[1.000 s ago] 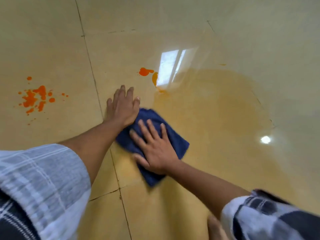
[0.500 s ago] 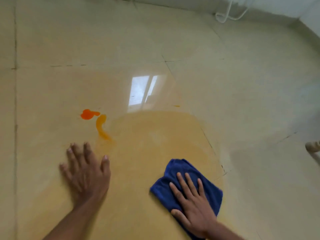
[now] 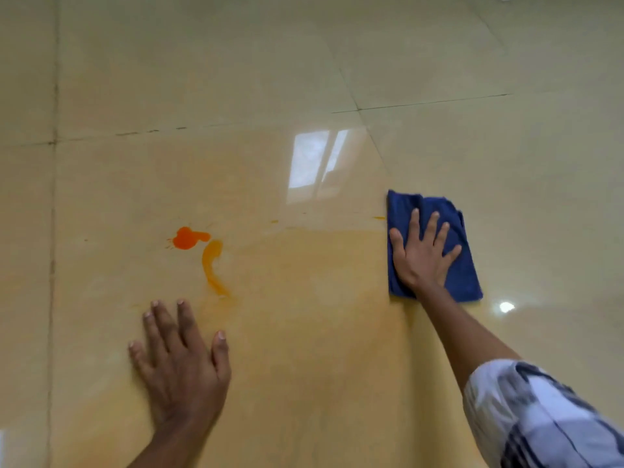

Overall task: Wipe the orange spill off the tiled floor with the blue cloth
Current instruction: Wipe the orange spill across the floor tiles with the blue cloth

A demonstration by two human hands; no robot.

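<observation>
A folded blue cloth (image 3: 462,271) lies flat on the glossy beige tiled floor (image 3: 202,79) at the right. My right hand (image 3: 420,256) presses down on it with fingers spread. My left hand (image 3: 180,363) rests flat on the floor at the lower left, holding nothing. A bright orange blot (image 3: 187,238) and a curved orange streak (image 3: 212,265) lie just beyond my left hand. A wide pale orange smear (image 3: 304,298) covers the tile between my hands.
Dark grout lines (image 3: 52,231) cross the floor at the left and far side. A window glare (image 3: 314,163) shines on the tile left of the cloth. A small light reflection (image 3: 506,306) sits right of my forearm.
My right hand has slid the blue cloth away and to the right, out to the far edge of the smear. My left hand stays planted on the floor.
</observation>
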